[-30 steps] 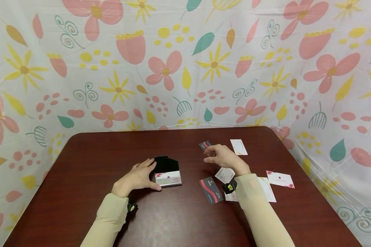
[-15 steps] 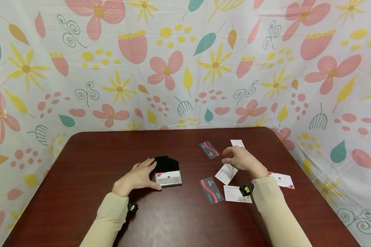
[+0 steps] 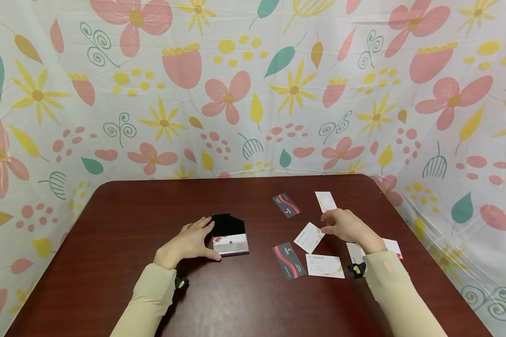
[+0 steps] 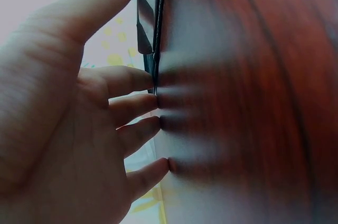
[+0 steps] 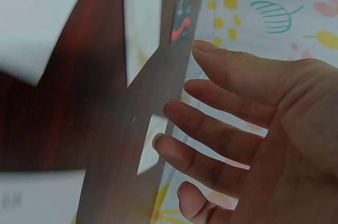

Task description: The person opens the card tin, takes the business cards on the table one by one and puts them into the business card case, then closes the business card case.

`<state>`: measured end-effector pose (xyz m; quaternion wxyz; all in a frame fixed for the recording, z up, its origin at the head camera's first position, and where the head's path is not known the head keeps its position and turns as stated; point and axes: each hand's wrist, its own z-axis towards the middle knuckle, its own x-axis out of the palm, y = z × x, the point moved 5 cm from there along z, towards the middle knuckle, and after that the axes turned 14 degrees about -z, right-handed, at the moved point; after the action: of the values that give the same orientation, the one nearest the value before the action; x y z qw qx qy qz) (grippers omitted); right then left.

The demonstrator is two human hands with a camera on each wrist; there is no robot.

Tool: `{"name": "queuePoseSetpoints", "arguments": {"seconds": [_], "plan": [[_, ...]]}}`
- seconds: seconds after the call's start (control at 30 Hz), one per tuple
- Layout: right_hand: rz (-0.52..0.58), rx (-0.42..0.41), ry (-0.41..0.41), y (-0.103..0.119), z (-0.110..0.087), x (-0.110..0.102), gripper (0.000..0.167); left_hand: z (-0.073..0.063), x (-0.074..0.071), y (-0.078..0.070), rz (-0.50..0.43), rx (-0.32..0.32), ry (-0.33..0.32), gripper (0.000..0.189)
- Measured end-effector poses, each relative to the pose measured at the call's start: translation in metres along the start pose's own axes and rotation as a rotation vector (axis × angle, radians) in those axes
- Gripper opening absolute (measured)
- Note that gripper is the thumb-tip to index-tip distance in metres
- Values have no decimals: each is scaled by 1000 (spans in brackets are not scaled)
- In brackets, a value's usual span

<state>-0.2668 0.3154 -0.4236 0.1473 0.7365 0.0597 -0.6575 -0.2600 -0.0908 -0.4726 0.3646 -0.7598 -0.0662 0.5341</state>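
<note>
Open card case (image 3: 226, 225) beside left hand (image 3: 190, 241); right hand (image 3: 350, 228) above loose cards.
The case lies left of the loose cards on the table (image 3: 253, 304), black flap toward the far edge, flowered card (image 3: 222, 240) inside. The left grip is spread wide, thumb at the near-left corner, not closed around the case. The right grip is partly spread, nothing held, between the tilted white card (image 3: 309, 238) and the far white card (image 3: 325, 201); contact with either cannot be confirmed. For a clean pick-up, brace the case lightly against sliding and pinch one card by opposite edges; thin, flat stock will likely resist a fingertip lift.
</note>
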Motion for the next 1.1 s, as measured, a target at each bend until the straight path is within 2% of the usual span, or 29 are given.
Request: {"name": "queuePoseSetpoints", "arguments": {"seconds": [0.5, 0.7, 0.8, 1.0, 1.1], "plan": [[-60, 59, 63, -62, -51, -5, 35, -1, 0, -2, -11, -7, 6, 108], [-116, 43, 33, -83, -62, -5, 23, -1, -1, -2, 0, -15, 0, 109], [-164, 72, 44, -94, -66, -3, 24, -1, -1, -1, 2, -9, 2, 109], [-210, 149, 157, -108, -73, 4, 67, 0, 0, 0, -15, -20, 8, 109], [-220, 159, 183, -114, -76, 8, 80, 1, 0, 0, -11, -19, 9, 109]]}}
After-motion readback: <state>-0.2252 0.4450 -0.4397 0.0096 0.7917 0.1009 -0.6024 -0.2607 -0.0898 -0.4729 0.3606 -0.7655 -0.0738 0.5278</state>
